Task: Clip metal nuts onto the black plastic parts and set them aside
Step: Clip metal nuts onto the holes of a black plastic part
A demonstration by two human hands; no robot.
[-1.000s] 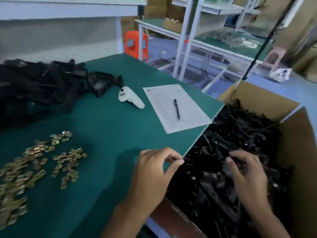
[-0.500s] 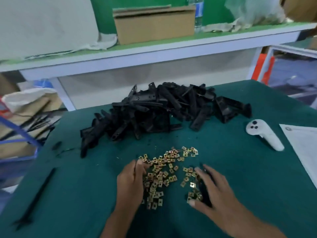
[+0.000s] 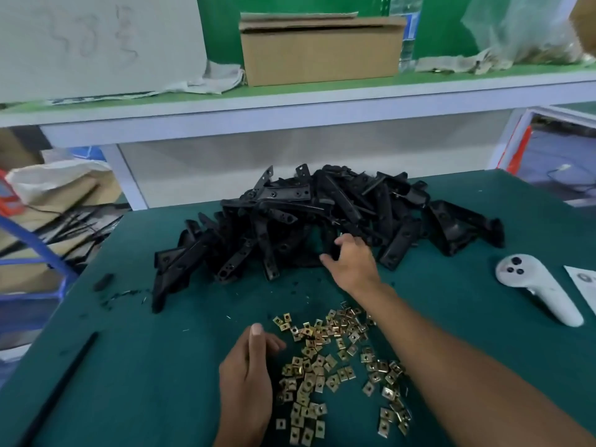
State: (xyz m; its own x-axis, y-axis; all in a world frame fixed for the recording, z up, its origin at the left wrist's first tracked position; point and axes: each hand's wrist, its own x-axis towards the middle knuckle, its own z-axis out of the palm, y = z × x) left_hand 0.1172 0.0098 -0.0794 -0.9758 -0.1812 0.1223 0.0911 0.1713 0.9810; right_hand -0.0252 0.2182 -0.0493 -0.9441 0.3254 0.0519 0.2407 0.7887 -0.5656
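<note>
Black plastic parts (image 3: 322, 221) heaped toward the desk's far edge meet our right hand (image 3: 351, 262), its grip curling on one, while our left hand (image 3: 248, 375), whose grip we cannot tell, rests beside the metal nuts (image 3: 338, 366), so next we lift one part free.

The right hand (image 3: 351, 264) reaches far out toward twelve o'clock on a straightened arm, fingers curled downward, while the left hand (image 3: 250, 379) stays close in at six o'clock, fingers loosely bent.

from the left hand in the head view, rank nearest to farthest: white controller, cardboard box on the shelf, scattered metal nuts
From the left hand:
1. metal nuts, right beside its fingers.
2. white controller, far right on the table.
3. cardboard box, up on the back shelf.
</note>
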